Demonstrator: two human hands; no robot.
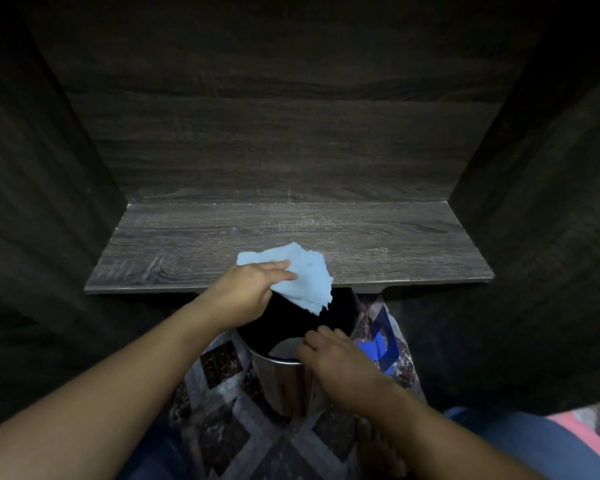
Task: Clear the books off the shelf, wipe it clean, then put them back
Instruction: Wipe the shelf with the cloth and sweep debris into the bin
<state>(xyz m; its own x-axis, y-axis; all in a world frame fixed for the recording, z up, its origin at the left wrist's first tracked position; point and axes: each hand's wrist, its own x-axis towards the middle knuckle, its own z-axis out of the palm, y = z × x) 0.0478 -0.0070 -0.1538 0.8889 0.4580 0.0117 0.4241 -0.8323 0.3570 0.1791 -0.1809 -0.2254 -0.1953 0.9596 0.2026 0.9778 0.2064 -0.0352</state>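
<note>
A dark wood-grain shelf [361, 244] runs across the middle of the view, bare of books. My left hand [246, 292] grips a light blue cloth [302, 278] at the shelf's front edge, and part of the cloth hangs past the edge over a bin. My right hand [333, 358] holds the near rim of a shiny metal bin [284, 382] that stands just below the shelf edge. The bin's inside is dark. No books are in view.
Dark wood side panels [49, 202] close in the shelf on the left and right, with a back panel [291, 133] behind. The floor [222, 427] below has a patterned tile. A blue object [374, 348] lies right of the bin. My knee [534, 445] shows bottom right.
</note>
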